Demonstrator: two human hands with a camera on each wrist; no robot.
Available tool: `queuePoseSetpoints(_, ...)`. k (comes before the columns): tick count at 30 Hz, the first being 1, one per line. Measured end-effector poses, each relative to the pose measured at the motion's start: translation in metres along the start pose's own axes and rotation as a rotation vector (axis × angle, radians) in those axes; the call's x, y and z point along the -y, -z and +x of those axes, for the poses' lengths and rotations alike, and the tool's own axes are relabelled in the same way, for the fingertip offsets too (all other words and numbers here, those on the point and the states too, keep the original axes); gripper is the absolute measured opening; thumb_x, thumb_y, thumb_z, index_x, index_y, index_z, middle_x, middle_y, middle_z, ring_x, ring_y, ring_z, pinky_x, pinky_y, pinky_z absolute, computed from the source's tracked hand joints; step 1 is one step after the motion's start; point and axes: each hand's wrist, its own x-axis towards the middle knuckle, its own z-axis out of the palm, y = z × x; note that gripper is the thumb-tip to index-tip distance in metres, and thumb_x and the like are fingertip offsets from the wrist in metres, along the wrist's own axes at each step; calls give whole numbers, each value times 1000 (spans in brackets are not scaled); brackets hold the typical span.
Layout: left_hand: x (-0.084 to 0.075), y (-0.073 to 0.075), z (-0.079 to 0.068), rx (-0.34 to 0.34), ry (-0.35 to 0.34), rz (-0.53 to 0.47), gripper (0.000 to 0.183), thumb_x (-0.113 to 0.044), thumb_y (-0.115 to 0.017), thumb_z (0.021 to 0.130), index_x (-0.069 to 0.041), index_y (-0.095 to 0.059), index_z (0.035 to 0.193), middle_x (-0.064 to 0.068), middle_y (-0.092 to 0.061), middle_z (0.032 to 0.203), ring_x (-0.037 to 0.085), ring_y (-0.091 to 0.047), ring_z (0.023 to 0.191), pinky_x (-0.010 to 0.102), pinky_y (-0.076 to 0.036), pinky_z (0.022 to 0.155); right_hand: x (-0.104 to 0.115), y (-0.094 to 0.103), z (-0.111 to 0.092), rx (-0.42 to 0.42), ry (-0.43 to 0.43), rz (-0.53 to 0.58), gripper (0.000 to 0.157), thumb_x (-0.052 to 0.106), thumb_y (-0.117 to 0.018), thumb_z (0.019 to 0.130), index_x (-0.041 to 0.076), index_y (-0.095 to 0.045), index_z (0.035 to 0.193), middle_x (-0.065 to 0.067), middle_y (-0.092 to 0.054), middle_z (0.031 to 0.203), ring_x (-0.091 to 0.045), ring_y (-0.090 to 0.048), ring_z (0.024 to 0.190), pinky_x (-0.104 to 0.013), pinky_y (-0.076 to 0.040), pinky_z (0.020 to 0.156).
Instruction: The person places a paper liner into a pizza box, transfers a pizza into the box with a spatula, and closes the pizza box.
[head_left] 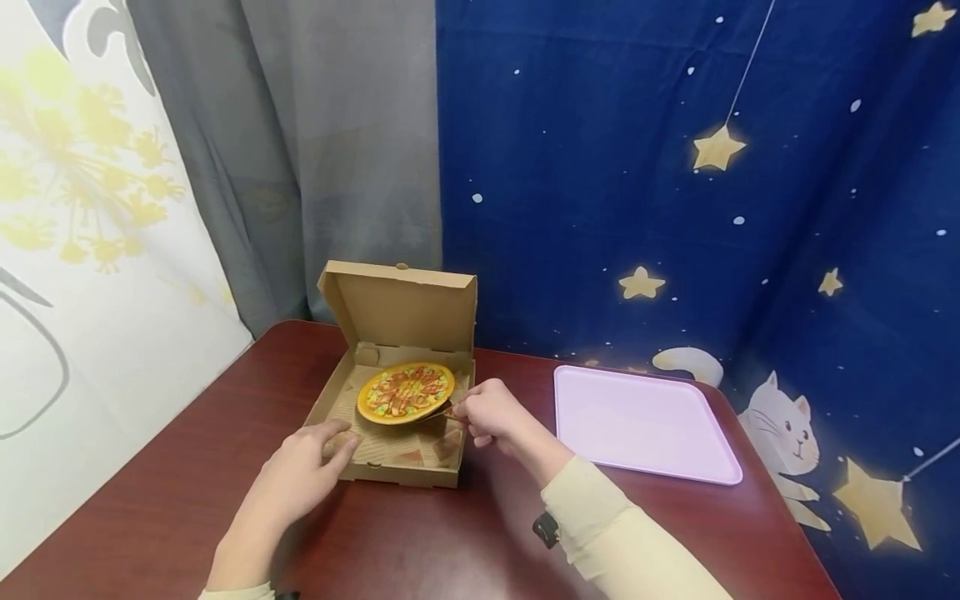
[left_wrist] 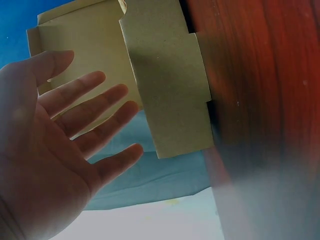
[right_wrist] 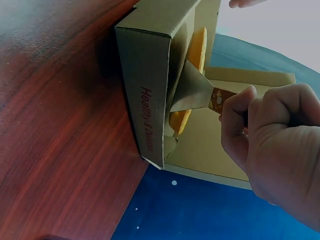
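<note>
A round pizza [head_left: 406, 392] with a yellow crust lies inside an open cardboard pizza box [head_left: 401, 477], tilted a little. My right hand [head_left: 491, 414] grips the handle of a metal spatula [right_wrist: 192, 90], whose wide blade reaches under the pizza's right side. In the right wrist view the fingers curl round the spatula's brown handle [right_wrist: 218, 100]. My left hand [head_left: 300, 473] hovers by the box's front left corner with fingers spread. The left wrist view shows that hand [left_wrist: 65, 145] holding nothing, its fingertips overlapping the box.
To the right lies a pale pink tray [head_left: 645, 425] on the dark red table [head_left: 420, 542]. The box lid [head_left: 405, 312] stands raised at the back. Behind the table hang a grey curtain [head_left: 367, 125] and a blue starry curtain [head_left: 570, 167].
</note>
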Motion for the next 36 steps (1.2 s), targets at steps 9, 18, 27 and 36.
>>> queuePoseSetpoints(9, 0, 0, -1, -33, -19, -12, 40, -40, -65, 106, -9, -73, 130, 14, -75, 132, 41, -69, 127, 68, -54, 98, 8, -3, 6, -11, -13, -43, 17, -7, -55, 97, -4, -63, 82, -6, -55, 67, -2, -25, 46, -16, -23, 44)
queuePoseSetpoints(18, 1, -1, -1, -53, -37, -23, 35, -35, -66, 105, -11, -74, 128, 12, -77, 129, 37, -73, 120, 65, -56, 98, 15, -5, 6, -30, 0, -97, 20, -6, -57, 96, -1, -66, 79, -4, -55, 66, -3, -27, 45, -16, -27, 42)
queuePoseSetpoints(27, 3, -1, 1, -22, -14, -15, 39, -36, -64, 106, -9, -71, 134, 19, -72, 136, 42, -70, 125, 70, -55, 95, 11, -4, 8, -45, -15, -81, 21, -6, -58, 97, 0, -63, 77, -5, -55, 68, -5, -32, 48, -16, -27, 43)
queuePoseSetpoints(36, 5, 1, 1, -15, 5, -19, 42, -40, -62, 107, -10, -71, 135, 18, -71, 138, 45, -63, 134, 71, -52, 99, 10, -3, 15, -33, -45, -38, 21, -7, -55, 96, -2, -60, 76, -6, -56, 65, -3, -28, 45, -16, -25, 42)
